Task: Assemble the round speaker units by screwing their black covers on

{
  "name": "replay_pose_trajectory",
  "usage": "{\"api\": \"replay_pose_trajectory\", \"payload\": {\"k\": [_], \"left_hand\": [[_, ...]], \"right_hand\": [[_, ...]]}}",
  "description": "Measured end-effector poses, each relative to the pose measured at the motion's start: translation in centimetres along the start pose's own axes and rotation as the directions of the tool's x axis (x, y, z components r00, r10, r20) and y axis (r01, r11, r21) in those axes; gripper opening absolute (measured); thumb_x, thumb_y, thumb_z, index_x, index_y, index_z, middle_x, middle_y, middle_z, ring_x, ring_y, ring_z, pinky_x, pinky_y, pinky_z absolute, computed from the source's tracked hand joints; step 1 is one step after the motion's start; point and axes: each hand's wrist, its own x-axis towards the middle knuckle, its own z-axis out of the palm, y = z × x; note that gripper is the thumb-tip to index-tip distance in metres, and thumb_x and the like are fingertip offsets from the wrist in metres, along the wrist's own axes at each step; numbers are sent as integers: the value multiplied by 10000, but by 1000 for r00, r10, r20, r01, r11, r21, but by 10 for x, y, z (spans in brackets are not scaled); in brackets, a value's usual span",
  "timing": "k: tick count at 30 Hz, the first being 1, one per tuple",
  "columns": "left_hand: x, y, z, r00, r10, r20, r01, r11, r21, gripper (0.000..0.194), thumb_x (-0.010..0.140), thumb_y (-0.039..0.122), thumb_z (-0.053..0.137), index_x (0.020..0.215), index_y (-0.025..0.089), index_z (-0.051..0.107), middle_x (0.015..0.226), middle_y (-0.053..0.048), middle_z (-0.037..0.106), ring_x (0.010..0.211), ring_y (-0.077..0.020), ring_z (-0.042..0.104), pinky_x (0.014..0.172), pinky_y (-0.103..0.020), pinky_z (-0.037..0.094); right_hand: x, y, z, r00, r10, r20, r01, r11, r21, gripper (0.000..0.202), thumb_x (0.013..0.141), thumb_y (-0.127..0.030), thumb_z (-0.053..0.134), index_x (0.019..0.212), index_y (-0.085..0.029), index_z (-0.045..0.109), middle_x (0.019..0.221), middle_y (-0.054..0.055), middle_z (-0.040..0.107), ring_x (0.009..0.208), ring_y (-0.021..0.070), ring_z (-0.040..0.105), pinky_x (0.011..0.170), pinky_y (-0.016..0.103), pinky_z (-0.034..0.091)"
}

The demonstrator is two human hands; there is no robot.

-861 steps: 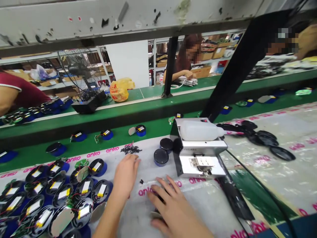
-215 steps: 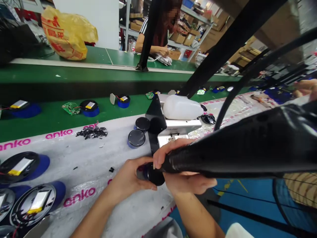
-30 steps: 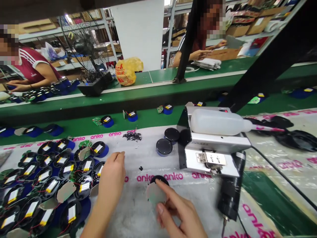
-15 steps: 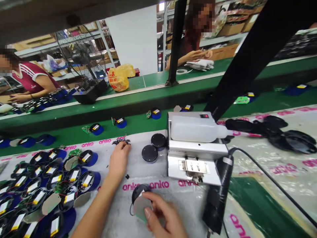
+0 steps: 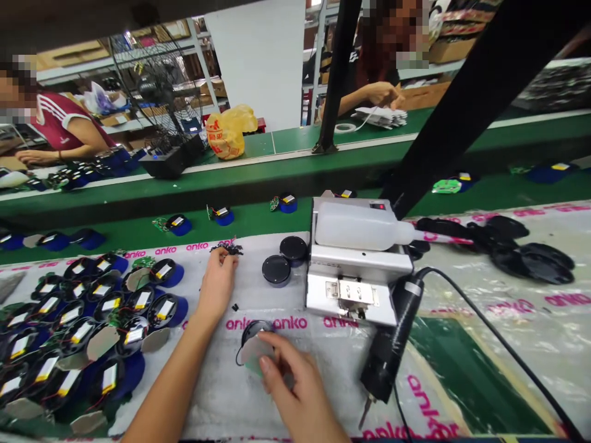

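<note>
My right hand pinches a thin round board, greyish with a green lower edge, between thumb and fingers. It is tilted over a round black housing, and a dark wire loops out at the left. My left hand reaches forward, its bent fingers drawn together at a small heap of tiny black parts. What its fingertips hold, if anything, is hidden. A few loose black bits lie on the printed plastic sheet between the hands.
Two black discs sit beside a silver dispenser machine. A corded black electric screwdriver leans at its right. Many blue housings with batteries crowd the left; others line the green belt. Two people work across.
The view has shifted slightly. My right hand still pinches the board over the housing, and my left hand stays at the heap of black parts. A co-worker's hands across the line have moved.
</note>
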Motion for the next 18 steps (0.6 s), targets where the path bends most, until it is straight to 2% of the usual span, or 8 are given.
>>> {"api": "replay_pose_trajectory", "payload": {"k": [3, 6, 9, 12, 15, 18], "left_hand": [[-13, 7, -11, 998, -55, -8, 53, 986, -160, 63, 860, 245, 595, 849, 199, 636, 1173, -126, 629, 1135, -297, 591, 1067, -501, 436], [-40, 13, -22, 990, -132, 49, 141, 911, -389, 161, 856, 342, 643, 900, 188, 649, 1088, -117, 693, 1012, -265, 661, 1015, -479, 502], [-73, 14, -28, 960, -216, 178, 280, 739, -613, 262, 806, 413, 715, 901, 173, 670, 993, -103, 758, 858, -220, 729, 876, -403, 597], [-95, 12, -27, 917, -283, 280, 394, 548, -737, 288, 693, 392, 831, 846, 172, 724, 901, -75, 793, 786, -174, 755, 771, -284, 621], [-103, 8, -25, 879, -324, 350, 464, 412, -784, 315, 595, 376, 916, 808, 180, 791, 825, -62, 809, 706, -142, 758, 697, -211, 615], [-103, 2, -27, 855, -325, 404, 504, 340, -794, 302, 553, 355, 951, 780, 200, 826, 799, -64, 822, 716, -155, 773, 689, -197, 619]], "right_hand": [[3, -2, 0, 1000, -21, 1, 21, 998, 54, 351, 955, -379, 551, 1247, -246, 694, 772, 25, 634, 681, 177, 629, 681, 295, 552], [4, -6, 0, 1000, -25, -13, 26, 985, 172, 319, 955, -373, 562, 1215, -248, 700, 752, 0, 590, 627, 147, 613, 608, 257, 528], [3, -12, 2, 1000, -6, -3, 6, 955, 296, 311, 949, -390, 590, 1206, -252, 695, 735, -26, 550, 591, 122, 610, 549, 220, 487], [1, -18, 9, 999, 41, 29, -48, 935, 351, 367, 929, -454, 628, 1217, -234, 690, 725, -29, 553, 555, 105, 590, 498, 201, 449], [0, -24, 18, 992, 105, 63, -121, 916, 382, 440, 914, -511, 644, 1233, -210, 684, 673, -31, 552, 515, 102, 564, 459, 196, 420], [0, -29, 22, 992, 128, 19, -127, 927, 352, 440, 922, -507, 640, 1249, -216, 687, 666, -22, 573, 525, 106, 566, 476, 204, 434]]}}
